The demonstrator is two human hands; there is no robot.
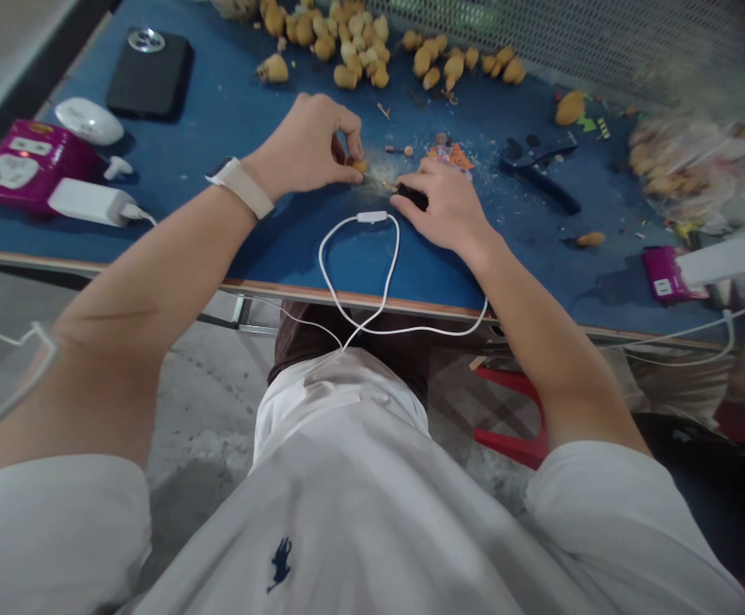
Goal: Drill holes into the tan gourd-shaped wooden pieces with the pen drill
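Note:
My left hand (312, 145), with a pale band on its wrist, pinches a small tan gourd (358, 166) between thumb and fingers; most of the gourd is hidden. My right hand (444, 201) is closed around a black-handled tool (413, 196) with a thin brass-coloured tip. That tip points left at the gourd; whether they touch I cannot tell. Pale dust lies under both hands. Just beyond them rest a small bit (399, 150) and a torn orange wrapper (453, 155). A white cable (372, 217) with an inline switch loops in front.
Many small gourds (360, 38) lie along the back by a mesh panel. Dark-handled pliers (542, 175) and a bag of gourds (686, 162) are to the right. At left are a phone (148, 77), a white case (89, 121) and a purple power socket (36, 166).

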